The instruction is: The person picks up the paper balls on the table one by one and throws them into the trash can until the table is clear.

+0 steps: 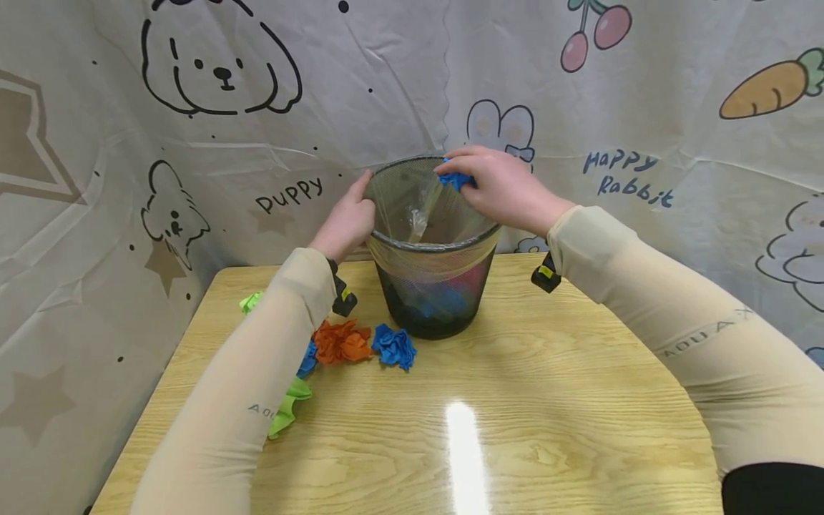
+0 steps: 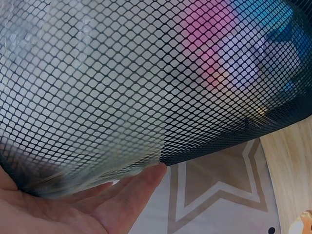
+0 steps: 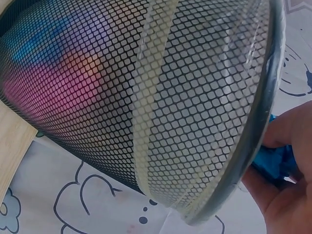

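Green crumpled paper (image 1: pixel 250 303) lies farthest left on the bench (image 1: pixel 560 400), beside the left sleeve (image 1: pixel 238 372); nearer the front, a second green piece (image 1: pixel 290 406) shows past that sleeve, with a blue piece (image 1: pixel 307 360) partly hidden behind it; next comes an orange wad (image 1: pixel 342 342); beyond these, the left hand (image 1: pixel 347 222) grips the left rim of a black mesh bin (image 1: pixel 402 304), its fingers against the outside wall; just right of the orange wad sits a blue ball (image 1: pixel 395 347), near the bin's foot; the bin stands upright at the back, a clear liner (image 1: pixel 425 263) folded over its rim; pink contents (image 3: pixel 53 92) and blue contents (image 3: pixel 36 44) show blurred through its lower mesh; at the right of its mouth, the right hand (image 1: pixel 505 184), nearly closed, pinches a blue wad (image 1: pixel 455 178); behind hangs a printed cloth (image 1: pixel 360 93).
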Demonstrator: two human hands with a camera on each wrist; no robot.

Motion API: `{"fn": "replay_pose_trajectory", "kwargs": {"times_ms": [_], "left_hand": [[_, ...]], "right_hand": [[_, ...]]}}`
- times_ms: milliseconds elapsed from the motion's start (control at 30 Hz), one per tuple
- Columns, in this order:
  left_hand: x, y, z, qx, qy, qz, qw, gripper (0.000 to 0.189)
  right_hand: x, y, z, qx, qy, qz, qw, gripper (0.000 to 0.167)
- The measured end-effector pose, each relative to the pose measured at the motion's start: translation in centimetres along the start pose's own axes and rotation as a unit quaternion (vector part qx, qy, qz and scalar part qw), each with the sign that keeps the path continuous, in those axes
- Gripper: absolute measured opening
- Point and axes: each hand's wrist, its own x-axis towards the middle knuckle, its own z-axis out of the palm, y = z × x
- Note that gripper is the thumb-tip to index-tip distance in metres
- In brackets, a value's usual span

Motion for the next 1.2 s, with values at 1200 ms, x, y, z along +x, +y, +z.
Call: {"fn": "replay_pose_trajectory", "kwargs": {"times_ms": [1200], "left_hand": [[-0.2, 0.0, -0.1, 0.004, 0.004, 0.003, 1.0, 0.065]], "right_hand": [[0.1, -0.4, 0.9, -0.041, -0.057, 0.003, 0.9975, 0.053]]}}
